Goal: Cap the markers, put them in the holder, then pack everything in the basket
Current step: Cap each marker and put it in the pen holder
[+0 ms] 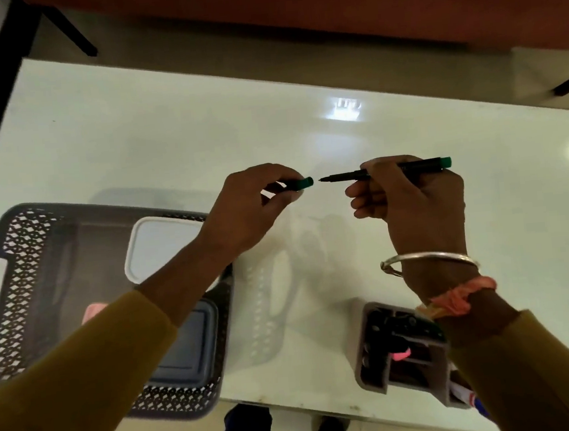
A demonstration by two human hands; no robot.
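Observation:
My right hand (412, 200) grips a thin black marker (419, 165) with a green end, its bare tip pointing left. Facing that tip, a short gap away, is the green-ended cap (299, 183), which my left hand (251, 208) pinches between thumb and fingers. Both are held above the white table (165, 133). A grey holder (375, 362) with several dark markers and a pink one stands at the near right, partly hidden by my right wrist. The dark lattice basket (22, 259) lies at the near left under my left forearm.
Inside the basket are a white-rimmed lid (162, 246), a grey-blue container (191, 347) and something pink (93, 311). The table's near edge runs just below the basket and holder. Black table legs and an orange wall lie beyond the far edge.

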